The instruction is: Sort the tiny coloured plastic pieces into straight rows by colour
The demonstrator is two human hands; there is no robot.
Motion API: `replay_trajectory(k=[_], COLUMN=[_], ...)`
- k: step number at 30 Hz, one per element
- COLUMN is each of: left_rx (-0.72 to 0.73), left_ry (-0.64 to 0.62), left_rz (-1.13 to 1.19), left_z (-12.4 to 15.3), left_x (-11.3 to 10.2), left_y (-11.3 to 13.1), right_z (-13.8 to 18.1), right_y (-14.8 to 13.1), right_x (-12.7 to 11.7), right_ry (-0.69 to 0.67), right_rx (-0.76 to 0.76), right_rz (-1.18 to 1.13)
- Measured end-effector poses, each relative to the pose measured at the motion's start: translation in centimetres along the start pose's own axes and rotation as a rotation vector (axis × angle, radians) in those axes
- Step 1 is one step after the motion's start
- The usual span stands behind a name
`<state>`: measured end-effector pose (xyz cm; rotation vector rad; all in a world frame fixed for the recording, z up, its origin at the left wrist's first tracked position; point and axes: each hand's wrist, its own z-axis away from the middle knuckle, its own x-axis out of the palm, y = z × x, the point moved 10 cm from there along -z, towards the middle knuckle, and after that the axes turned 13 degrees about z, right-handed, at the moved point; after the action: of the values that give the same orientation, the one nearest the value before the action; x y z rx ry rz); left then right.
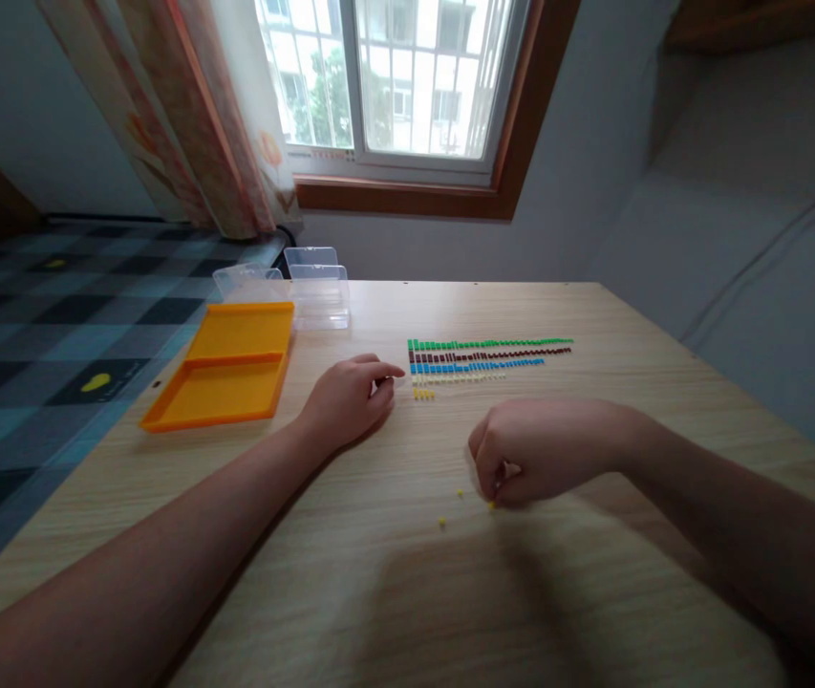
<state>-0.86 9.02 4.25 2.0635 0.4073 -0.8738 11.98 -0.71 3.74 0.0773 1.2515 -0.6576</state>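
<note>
Rows of tiny beads lie on the wooden table [593, 315]: a green row [489, 342], a brown row [489, 354], a blue row [475, 366], a pale row [459, 378] and a short yellow row [423, 393]. My left hand [347, 398] rests on the table just left of the rows, fingers curled, index finger stretched toward them. My right hand [540, 449] is closed in a pinch, fingertips down on a loose yellow bead [491, 505]. Two more yellow beads [442, 522] lie loose to its left.
An open orange tray [225, 375] lies at the table's left edge. Clear plastic boxes [317, 287] stand behind it. A bed with a checked cover [55, 315] is at the left; a window and curtain are behind, a grey wall at the right.
</note>
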Motion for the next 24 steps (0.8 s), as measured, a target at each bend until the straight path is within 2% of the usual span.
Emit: replay_trajectory(k=[15,20,24], left_rx=[-0.013,-0.021,-0.014], left_ry=[0.000,-0.010,-0.001], left_rz=[-0.002,0.003,-0.002], left_z=[0.1,0.0,0.0], left_x=[0.0,0.1,0.1], left_y=[0.1,-0.1,0.0], right_z=[-0.1,-0.2,-0.2], right_y=[-0.9,-0.3,0.6], right_x=[0.3,0.0,-0.8], right_ry=[0.022,0.031,0.097], right_rx=[0.004,0.048,0.064], right_rz=[0.109,0.181,0.218])
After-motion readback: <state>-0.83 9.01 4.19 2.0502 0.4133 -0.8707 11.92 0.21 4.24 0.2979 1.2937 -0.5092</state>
